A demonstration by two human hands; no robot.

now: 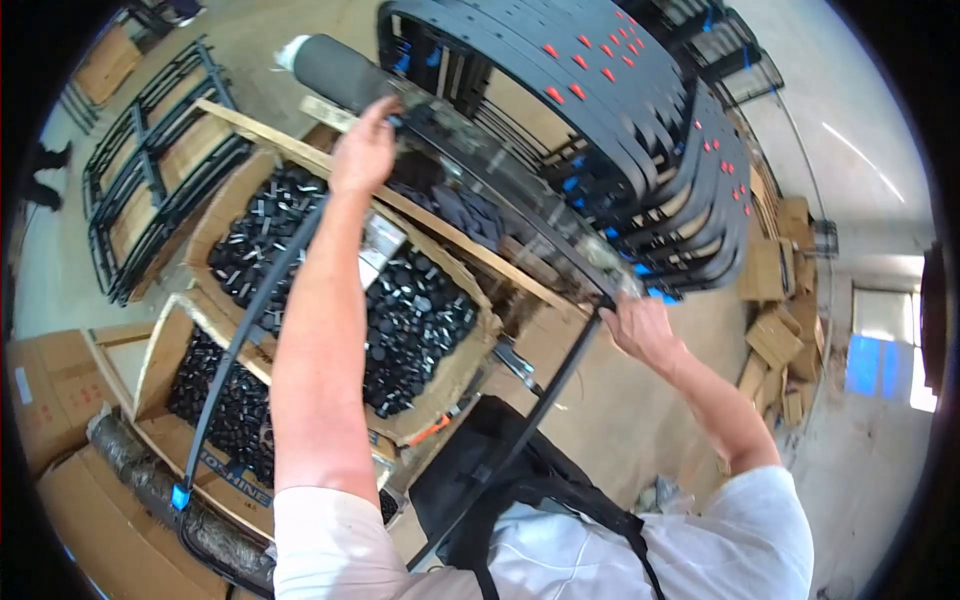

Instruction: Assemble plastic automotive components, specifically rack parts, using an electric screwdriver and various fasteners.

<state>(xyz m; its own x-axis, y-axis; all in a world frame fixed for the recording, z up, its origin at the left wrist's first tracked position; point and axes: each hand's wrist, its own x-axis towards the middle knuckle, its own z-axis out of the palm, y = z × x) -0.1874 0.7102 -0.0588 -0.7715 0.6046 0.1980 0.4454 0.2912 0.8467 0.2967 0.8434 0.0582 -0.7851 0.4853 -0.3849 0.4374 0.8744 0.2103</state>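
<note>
— How are the arms set?
— Both stretched forward. The left hand (364,148) is closed on the far corner of a black rectangular metal frame (520,225) wrapped in clear film; the right hand (640,328) grips its near corner.
— Where is the frame?
— Tilted above the cardboard boxes of small black plastic parts (400,310), before a stack of similar black frames (620,120).

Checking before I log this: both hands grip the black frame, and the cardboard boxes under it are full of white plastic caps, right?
Not quite. The head view shows both hands, left hand and right hand, on the black frame, but the cardboard boxes hold black caps, not white.
</note>
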